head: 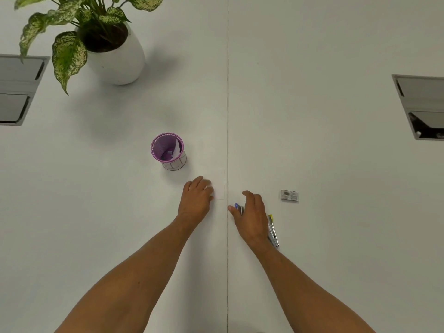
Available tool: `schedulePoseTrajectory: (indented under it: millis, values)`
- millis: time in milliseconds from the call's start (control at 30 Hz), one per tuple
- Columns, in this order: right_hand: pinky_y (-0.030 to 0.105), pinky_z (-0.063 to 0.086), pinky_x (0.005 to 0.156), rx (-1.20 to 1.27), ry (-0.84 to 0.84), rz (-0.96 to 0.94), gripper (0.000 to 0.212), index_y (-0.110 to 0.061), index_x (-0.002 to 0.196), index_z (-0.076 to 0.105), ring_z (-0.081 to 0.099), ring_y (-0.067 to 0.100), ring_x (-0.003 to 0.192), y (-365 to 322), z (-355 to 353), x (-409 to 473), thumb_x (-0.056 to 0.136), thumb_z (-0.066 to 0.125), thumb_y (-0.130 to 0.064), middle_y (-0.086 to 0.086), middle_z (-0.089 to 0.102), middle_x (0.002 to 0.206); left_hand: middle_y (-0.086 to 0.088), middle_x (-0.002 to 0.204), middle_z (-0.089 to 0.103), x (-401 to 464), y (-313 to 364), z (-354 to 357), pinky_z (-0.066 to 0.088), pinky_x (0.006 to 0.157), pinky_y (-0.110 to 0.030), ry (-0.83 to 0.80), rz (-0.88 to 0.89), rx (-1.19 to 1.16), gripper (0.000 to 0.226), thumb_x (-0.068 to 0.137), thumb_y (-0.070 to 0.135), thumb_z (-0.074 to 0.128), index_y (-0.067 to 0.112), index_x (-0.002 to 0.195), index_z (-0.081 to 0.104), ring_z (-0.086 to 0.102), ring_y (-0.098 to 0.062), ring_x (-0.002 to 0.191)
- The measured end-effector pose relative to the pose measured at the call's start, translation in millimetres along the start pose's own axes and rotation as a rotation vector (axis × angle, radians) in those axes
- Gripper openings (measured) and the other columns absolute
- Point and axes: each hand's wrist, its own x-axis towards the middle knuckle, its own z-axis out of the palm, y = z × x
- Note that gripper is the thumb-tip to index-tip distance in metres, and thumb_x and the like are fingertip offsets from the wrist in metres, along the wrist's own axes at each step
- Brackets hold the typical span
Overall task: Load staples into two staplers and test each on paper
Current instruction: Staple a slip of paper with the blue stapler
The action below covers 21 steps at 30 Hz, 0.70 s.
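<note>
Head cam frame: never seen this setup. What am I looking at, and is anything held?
No robot here: a camera worn on a person's head looks down at their two bare hands over a white table. The left hand rests on a barely visible sheet of paper. The right hand reaches over a blue stapler; whether it grips it is unclear. Beside it lies a yellow-tipped stapler, farther right a staple box. Behind sit a purple mesh cup and a potted plant.
</note>
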Motion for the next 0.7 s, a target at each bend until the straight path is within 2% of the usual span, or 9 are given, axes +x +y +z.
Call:
schedulePoseTrajectory:
  millis: [67, 100, 167, 200, 333, 433, 533, 633, 700]
  values:
    - [0.033, 0.045, 0.093, 0.015, -0.013, -0.043, 0.054, -0.012, 0.133, 0.049, 0.050, 0.023, 0.120, 1.8, 0.2, 1.4, 0.090, 0.066, -0.039, 0.007, 0.051, 0.130, -0.005, 0.156, 0.032, 2.8, -1.5, -1.3, 0.012, 0.119, -0.043, -0.038, 0.023, -0.031, 0.033, 0.098, 0.025, 0.050, 0.014, 0.129, 0.056, 0.017, -0.026, 0.148]
    - [0.033, 0.045, 0.092, 0.014, -0.017, -0.062, 0.051, -0.011, 0.131, 0.051, 0.051, 0.023, 0.118, 2.6, 0.6, 2.0, 0.089, 0.066, -0.038, 0.007, 0.053, 0.128, -0.005, 0.159, 0.025, 4.9, -1.9, -2.8, 0.008, 0.120, -0.041, -0.072, 0.017, -0.053, 0.041, 0.099, 0.025, 0.049, 0.012, 0.138, 0.046, 0.011, -0.025, 0.149]
    - [0.033, 0.045, 0.091, 0.013, -0.023, -0.086, 0.047, -0.011, 0.127, 0.055, 0.052, 0.023, 0.115, 4.2, 2.0, 3.4, 0.089, 0.067, -0.036, 0.007, 0.056, 0.124, -0.007, 0.160, 0.019, 7.9, -1.9, -5.3, 0.006, 0.120, -0.040, -0.131, -0.013, -0.091, 0.055, 0.099, 0.024, 0.049, 0.010, 0.149, 0.027, 0.010, -0.024, 0.149]
    - [0.033, 0.046, 0.090, 0.015, -0.025, -0.093, 0.045, -0.011, 0.125, 0.056, 0.053, 0.024, 0.113, 4.7, 2.9, 4.3, 0.089, 0.067, -0.035, 0.007, 0.057, 0.123, -0.007, 0.160, 0.021, 8.7, -1.7, -5.7, 0.008, 0.120, -0.040, -0.137, -0.017, -0.098, 0.057, 0.099, 0.024, 0.050, 0.011, 0.149, 0.026, 0.013, -0.024, 0.149]
    - [0.034, 0.044, 0.092, 0.010, -0.020, -0.136, 0.039, -0.011, 0.124, 0.058, 0.053, 0.026, 0.112, 2.6, 6.4, 9.5, 0.090, 0.066, -0.029, 0.007, 0.060, 0.121, -0.005, 0.157, 0.029, 6.8, 0.1, -5.9, 0.014, 0.119, -0.041, -0.105, 0.003, -0.072, 0.052, 0.099, 0.022, 0.050, 0.017, 0.148, 0.032, 0.022, -0.024, 0.146]
    - [0.036, 0.040, 0.094, -0.073, -0.034, -0.206, 0.040, -0.011, 0.128, 0.058, 0.052, 0.028, 0.115, -2.0, 7.0, 16.3, 0.092, 0.063, -0.027, 0.007, 0.060, 0.125, -0.005, 0.148, 0.044, 2.0, 0.9, -3.7, 0.023, 0.113, -0.037, -0.040, 0.027, -0.071, 0.046, 0.097, 0.020, 0.051, 0.017, 0.143, 0.041, 0.036, -0.024, 0.139]
    - [0.035, 0.037, 0.098, -0.104, -0.058, -0.266, 0.047, -0.012, 0.134, 0.054, 0.048, 0.027, 0.123, -8.4, 6.4, 25.7, 0.091, 0.064, -0.029, 0.005, 0.057, 0.132, -0.002, 0.122, 0.064, -5.3, 2.9, -1.1, 0.034, 0.098, -0.033, 0.049, 0.032, -0.112, 0.032, 0.096, 0.018, 0.052, 0.019, 0.127, 0.059, 0.053, -0.023, 0.115]
    - [0.033, 0.033, 0.104, -0.082, -0.123, -0.289, 0.051, -0.013, 0.137, 0.053, 0.045, 0.024, 0.130, -12.6, 7.5, 34.1, 0.091, 0.065, -0.031, 0.004, 0.055, 0.138, -0.001, 0.103, 0.071, -9.7, 8.1, -1.6, 0.042, 0.086, -0.033, 0.044, 0.044, -0.203, 0.023, 0.095, 0.019, 0.052, 0.020, 0.112, 0.069, 0.059, -0.023, 0.096]
    - [0.031, 0.039, 0.098, -0.032, -0.154, -0.297, 0.039, -0.012, 0.123, 0.064, 0.056, 0.025, 0.118, -14.0, 6.6, 36.6, 0.089, 0.067, -0.031, 0.006, 0.066, 0.124, -0.002, 0.096, 0.073, -12.2, 11.0, -7.9, 0.048, 0.079, -0.035, 0.013, 0.014, -0.357, 0.020, 0.094, 0.020, 0.056, 0.020, 0.104, 0.072, 0.062, -0.022, 0.087]
